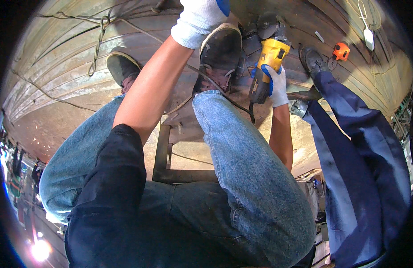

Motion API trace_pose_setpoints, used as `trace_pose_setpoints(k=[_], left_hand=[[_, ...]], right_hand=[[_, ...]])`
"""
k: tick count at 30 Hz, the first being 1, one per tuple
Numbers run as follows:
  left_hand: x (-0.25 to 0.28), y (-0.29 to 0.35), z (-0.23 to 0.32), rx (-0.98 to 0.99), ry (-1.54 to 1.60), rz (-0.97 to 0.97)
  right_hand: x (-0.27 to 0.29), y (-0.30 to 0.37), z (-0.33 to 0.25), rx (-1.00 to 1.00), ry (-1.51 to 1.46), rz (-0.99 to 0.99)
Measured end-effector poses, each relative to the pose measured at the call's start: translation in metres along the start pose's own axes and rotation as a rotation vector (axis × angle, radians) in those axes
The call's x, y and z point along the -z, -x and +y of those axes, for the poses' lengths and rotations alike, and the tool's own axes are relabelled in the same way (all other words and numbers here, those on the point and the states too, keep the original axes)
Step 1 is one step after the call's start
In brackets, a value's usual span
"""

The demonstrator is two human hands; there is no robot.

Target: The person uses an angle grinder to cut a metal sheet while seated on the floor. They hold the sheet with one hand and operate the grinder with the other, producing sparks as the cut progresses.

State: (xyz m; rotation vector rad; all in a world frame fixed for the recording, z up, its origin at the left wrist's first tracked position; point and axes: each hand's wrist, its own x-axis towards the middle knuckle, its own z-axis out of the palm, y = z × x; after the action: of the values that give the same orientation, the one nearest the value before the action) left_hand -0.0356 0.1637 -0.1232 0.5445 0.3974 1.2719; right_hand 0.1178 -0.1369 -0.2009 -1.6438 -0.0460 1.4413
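Note:
My right hand (278, 85), in a white glove with blue on the palm side, is wrapped round the body of a yellow and black angle grinder (274, 50). The grinder's round disc (267, 25) points away from me, beyond my right shoe. A dark cord (235, 103) runs from the grinder's rear end. My left hand (201, 18), gloved the same way, is stretched forward above my right shoe (220, 51). The upper edge of the picture cuts off its fingers, so whatever they hold or touch is hidden.
Another person's legs in navy trousers (349, 147) are close on the right. An orange tape measure (341, 51) lies near their shoe. Curved metal strips (68, 49) cover the far floor. A twisted wire loop (97, 47) lies far left; a metal frame (161, 156) is between my legs.

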Motion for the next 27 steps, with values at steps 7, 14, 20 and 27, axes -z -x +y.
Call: trace_pose_setpoints(k=[7,14,20,27], left_hand=[[-0.004,0.0,0.0,0.032,0.005,0.079],[-0.004,0.001,-0.002,0.093,0.095,0.087],[0.002,-0.002,0.002,0.204,0.392,0.03],[-0.001,0.002,-0.004,0.073,0.095,0.079]], right_hand=[[-0.004,-0.006,0.008,0.001,0.056,-0.032],[-0.004,-0.007,0.007,-0.038,0.14,0.005],[-0.01,-0.007,-0.001,-0.023,0.122,-0.018],[-0.011,-0.009,-0.002,-0.041,0.15,-0.006]])
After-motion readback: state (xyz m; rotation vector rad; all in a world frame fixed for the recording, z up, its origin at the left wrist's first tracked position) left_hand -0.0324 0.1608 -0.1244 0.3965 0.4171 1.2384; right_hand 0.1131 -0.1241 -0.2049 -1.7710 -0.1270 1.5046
